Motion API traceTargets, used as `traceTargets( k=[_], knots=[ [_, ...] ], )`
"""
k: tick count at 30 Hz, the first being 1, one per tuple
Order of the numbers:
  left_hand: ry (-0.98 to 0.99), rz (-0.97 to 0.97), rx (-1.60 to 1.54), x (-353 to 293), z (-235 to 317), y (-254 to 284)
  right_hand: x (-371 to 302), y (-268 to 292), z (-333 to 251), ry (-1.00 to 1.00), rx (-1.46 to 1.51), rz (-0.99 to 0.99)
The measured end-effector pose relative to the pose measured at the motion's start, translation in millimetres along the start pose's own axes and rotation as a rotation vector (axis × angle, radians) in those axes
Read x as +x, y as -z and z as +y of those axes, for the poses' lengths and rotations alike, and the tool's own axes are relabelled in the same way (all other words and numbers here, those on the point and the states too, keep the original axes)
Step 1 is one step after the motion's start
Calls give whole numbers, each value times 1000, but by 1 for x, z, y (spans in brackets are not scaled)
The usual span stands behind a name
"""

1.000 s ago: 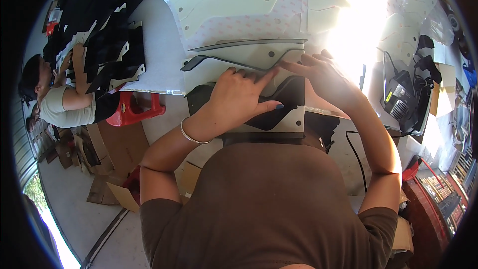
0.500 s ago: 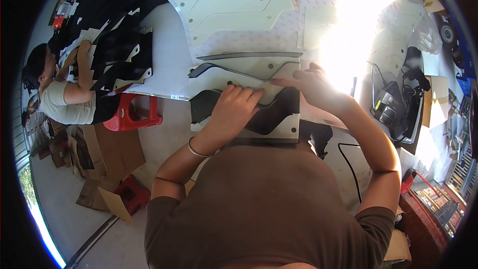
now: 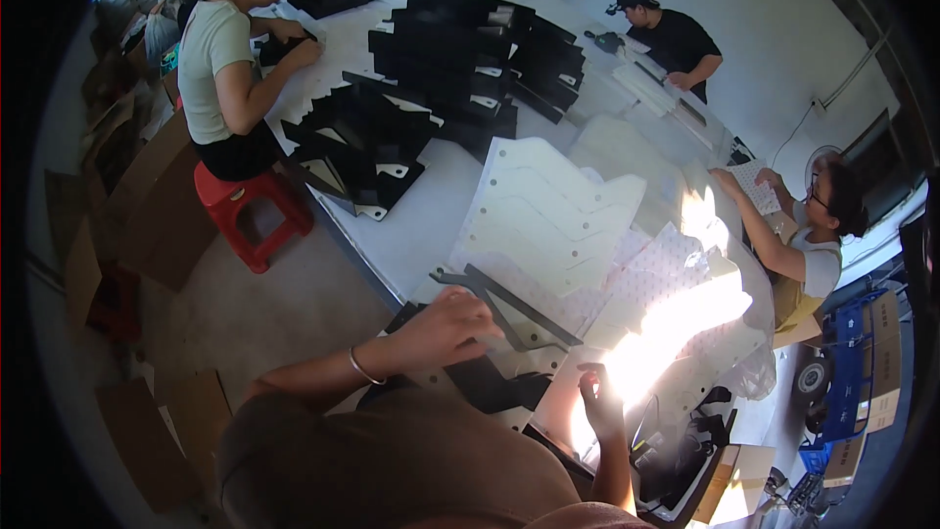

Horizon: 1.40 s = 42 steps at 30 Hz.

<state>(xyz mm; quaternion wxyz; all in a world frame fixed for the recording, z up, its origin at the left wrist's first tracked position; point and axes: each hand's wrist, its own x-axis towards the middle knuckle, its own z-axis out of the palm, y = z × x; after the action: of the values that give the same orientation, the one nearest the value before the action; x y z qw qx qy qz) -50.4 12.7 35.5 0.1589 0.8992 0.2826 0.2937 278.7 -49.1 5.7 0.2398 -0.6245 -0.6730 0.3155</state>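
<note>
A long white table (image 3: 411, 235) runs from the near right to the far middle of a plain, pale-walled workroom with a grey concrete floor (image 3: 274, 313). Strong sunlight burns out a patch of the table on the near right.

The person's left hand (image 3: 446, 328) rests at the near edge of the table, fingers curled together on a thin dark grey angled strip (image 3: 509, 304) that lies across a white perforated sheet (image 3: 646, 274); a thin bangle sits on that wrist. The right hand (image 3: 599, 402) lies just right of it, fingers close together, pressing down on a flat black-and-white cut panel (image 3: 490, 387) at the table's near edge. Whether it pinches the panel's edge cannot be told through the glare.

Beyond the strip lies a stack of large pale cut sheets (image 3: 553, 211), and farther off stand heaps of black cut pieces (image 3: 460, 59).

On the left a person in a light top (image 3: 220, 59) sits on a red stool (image 3: 250, 206), hands on the black pieces. Another in black (image 3: 676, 39) works at the far side, and a third with glasses (image 3: 813, 235) reaches in from the right. Cardboard boxes (image 3: 137, 186) line the left wall.
</note>
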Motion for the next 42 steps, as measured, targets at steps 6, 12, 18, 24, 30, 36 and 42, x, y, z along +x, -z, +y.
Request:
traceTargets(
  k=[6, 12, 18, 24, 30, 36, 42],
  knots=[
    [643, 172, -90, -52, -35, -10, -9, -32, -11, 69, 187, -29],
    [586, 259, -138, -25, -20, -18, -4, -33, -4, -2, 304, 234],
    [486, 44, -59, 0, -46, -30, 5, -5, 1, -177, 395, 95],
    [479, 249, -92, 31, -84, 40, -9, 84, 9, -207, -33, 504],
    [781, 264, -55, 70, -215, 20, 64, 134, 48, -170, 184, 436],
    [926, 154, -322, 119, -229, -1, 185, 87, 33, 210, 67, 299],
    [693, 287, -415, 141, -250, -3, 241, 82, -5, 95, 84, 267]
  ],
)
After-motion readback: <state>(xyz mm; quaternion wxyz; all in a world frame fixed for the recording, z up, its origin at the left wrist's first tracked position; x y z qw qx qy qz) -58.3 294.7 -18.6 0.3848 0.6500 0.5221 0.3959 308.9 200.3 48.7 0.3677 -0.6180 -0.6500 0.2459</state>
